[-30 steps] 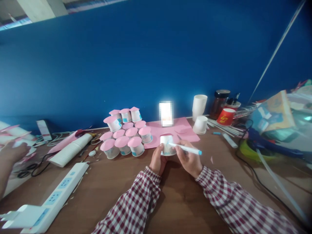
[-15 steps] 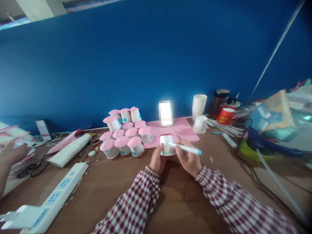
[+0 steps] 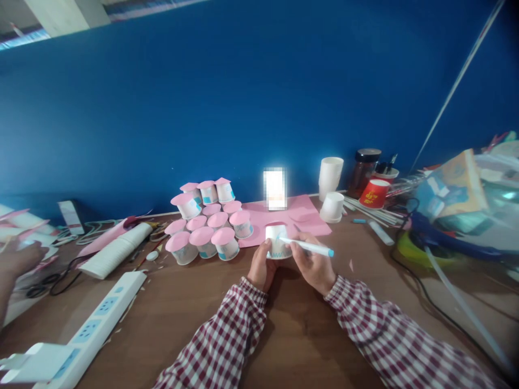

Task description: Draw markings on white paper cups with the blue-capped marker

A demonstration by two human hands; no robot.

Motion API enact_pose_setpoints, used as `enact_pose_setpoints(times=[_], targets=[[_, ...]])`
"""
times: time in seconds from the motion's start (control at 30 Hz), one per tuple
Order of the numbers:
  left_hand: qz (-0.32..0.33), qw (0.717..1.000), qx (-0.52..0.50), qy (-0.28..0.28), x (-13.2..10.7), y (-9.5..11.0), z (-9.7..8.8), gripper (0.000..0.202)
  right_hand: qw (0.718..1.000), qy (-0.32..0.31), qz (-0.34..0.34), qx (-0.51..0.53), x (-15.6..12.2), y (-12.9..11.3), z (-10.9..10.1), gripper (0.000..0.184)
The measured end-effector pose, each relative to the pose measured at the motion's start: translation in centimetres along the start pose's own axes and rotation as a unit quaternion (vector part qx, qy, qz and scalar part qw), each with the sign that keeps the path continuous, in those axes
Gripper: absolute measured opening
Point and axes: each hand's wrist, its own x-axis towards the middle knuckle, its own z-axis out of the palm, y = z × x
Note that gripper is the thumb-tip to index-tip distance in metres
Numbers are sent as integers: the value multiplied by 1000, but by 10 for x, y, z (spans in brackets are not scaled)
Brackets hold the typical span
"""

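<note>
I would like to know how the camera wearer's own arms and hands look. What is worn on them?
The left sleeve and right sleeve match: long, loose cloth in a dark red and white check. Each narrows to a gathered cuff at the wrist. The left hand and right hand are bare, without gloves.

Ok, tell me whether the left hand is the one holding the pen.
No, the right hand holds the pen, while the left hand holds a white cup.
</note>
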Motion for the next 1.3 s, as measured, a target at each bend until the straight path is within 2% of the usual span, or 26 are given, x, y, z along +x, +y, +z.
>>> enact_pose_setpoints(times=[1.3], targets=[[-7,1000,2,-3,-2,3,4,41,1000,1,19,4,1,4,0,9]])
